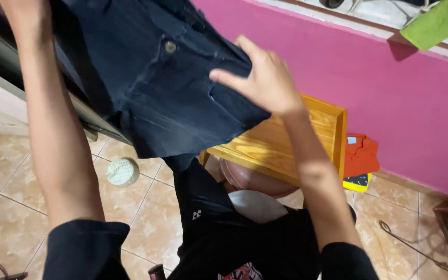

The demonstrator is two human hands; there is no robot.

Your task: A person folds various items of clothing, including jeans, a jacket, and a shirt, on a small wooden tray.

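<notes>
Now I see dark denim shorts (pixel 167 88), soft, floppy, rather heavy; right hand (pixel 265 78) pinches waistband at 3 o'clock; left hand (pixel 19 15) grip unclear, cropped at 10 o'clock.

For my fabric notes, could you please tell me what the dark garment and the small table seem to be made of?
Garment: likely dark blue denim, matte; faded seams and a metal button show. Table: wood, glossy yellow varnish with visible grain.
</notes>
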